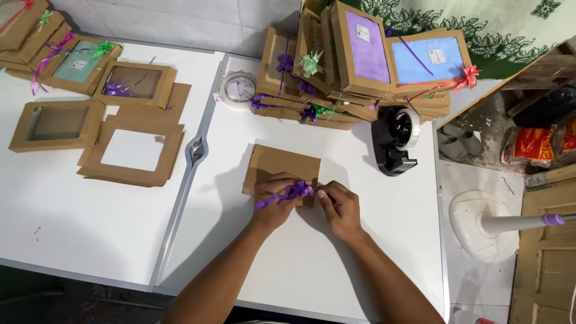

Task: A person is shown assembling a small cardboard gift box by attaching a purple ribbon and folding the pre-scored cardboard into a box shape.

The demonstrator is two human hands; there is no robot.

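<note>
Both hands pinch the purple ribbon bow (292, 192) on the brown cardboard box (281, 168) mid-table, left hand (273, 201) and right hand (339, 207) closed on it; best keep it centred, press firmly.

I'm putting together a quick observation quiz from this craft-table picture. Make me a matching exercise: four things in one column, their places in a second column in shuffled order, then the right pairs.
Things:
1. purple ribbon
2. black tape dispenser
3. clear tape roll
4. white fan base

Places:
A. on the floor, right of the table
B. between the left hand and right hand, over a flat brown box
C. on the table, beside the leaning stack of boxes, on its left
D. on the table, below that stack's right end

Pairs: 1-B, 2-D, 3-C, 4-A
</note>
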